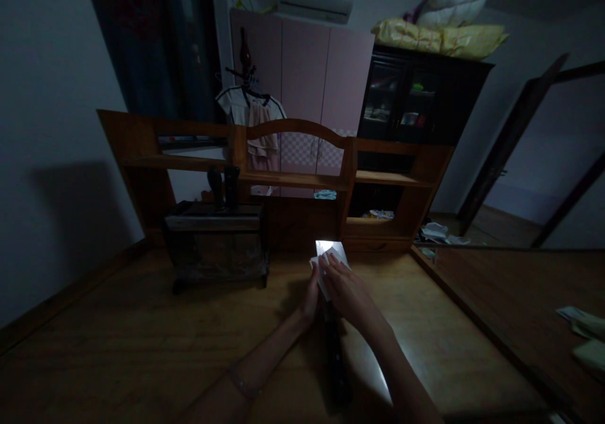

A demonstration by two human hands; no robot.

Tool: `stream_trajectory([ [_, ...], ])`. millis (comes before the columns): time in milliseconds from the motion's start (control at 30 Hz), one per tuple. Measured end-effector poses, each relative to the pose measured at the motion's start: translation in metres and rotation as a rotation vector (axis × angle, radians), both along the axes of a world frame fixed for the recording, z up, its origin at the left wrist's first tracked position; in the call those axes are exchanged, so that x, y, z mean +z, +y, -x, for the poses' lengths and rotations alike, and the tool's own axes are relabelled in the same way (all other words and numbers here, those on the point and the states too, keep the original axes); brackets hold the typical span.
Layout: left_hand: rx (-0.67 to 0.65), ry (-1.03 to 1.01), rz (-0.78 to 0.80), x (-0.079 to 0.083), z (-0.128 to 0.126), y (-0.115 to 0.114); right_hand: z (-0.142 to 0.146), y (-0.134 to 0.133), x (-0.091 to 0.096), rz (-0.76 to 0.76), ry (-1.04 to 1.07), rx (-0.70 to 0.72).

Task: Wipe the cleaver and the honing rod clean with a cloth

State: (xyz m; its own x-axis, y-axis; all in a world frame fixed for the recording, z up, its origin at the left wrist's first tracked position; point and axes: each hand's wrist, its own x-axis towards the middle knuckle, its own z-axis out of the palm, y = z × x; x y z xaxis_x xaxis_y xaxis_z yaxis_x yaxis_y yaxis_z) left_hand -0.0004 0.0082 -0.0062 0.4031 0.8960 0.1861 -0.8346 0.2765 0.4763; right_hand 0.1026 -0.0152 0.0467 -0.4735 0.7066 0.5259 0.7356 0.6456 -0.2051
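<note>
A large knife lies on the wooden desk [142, 348] with its dark handle [336, 364] pointing toward me and its shiny broad blade [328, 247] pointing away. A white tissue [322, 271] sits on the blade. My left hand [309, 295] is closed along the blade's left edge, holding the tissue. My right hand [347, 288] lies over the blade, fingers stretched out flat and pressing on the tissue. The room is dim, so the fingertips are hard to make out.
A dark knife block [215, 241] with two handles sticking up stands at the back left. A wooden shelf unit [293, 178] runs along the desk's rear. A second desk [520, 304] to the right carries papers [583, 323]. Behind are a pink wardrobe and a black cabinet.
</note>
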Motion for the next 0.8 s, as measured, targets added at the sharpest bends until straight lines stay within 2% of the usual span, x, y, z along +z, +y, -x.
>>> stream_trajectory([
  [100,0.052,-0.021,-0.008,0.000,-0.001,0.001,0.002,0.000,0.001,-0.016,-0.012,0.006],
  [267,0.037,0.014,0.009,-0.008,-0.001,0.004,-0.003,-0.004,-0.010,-0.016,-0.050,0.016],
  [500,0.031,0.153,0.035,-0.015,0.003,0.003,-0.010,-0.028,-0.019,-0.038,-0.108,0.066],
  [633,0.020,0.193,0.069,-0.012,0.005,0.000,-0.013,-0.036,-0.018,-0.045,-0.113,0.072],
  [800,0.041,0.185,0.094,-0.012,0.005,0.000,-0.009,-0.027,-0.008,-0.049,-0.090,0.087],
])
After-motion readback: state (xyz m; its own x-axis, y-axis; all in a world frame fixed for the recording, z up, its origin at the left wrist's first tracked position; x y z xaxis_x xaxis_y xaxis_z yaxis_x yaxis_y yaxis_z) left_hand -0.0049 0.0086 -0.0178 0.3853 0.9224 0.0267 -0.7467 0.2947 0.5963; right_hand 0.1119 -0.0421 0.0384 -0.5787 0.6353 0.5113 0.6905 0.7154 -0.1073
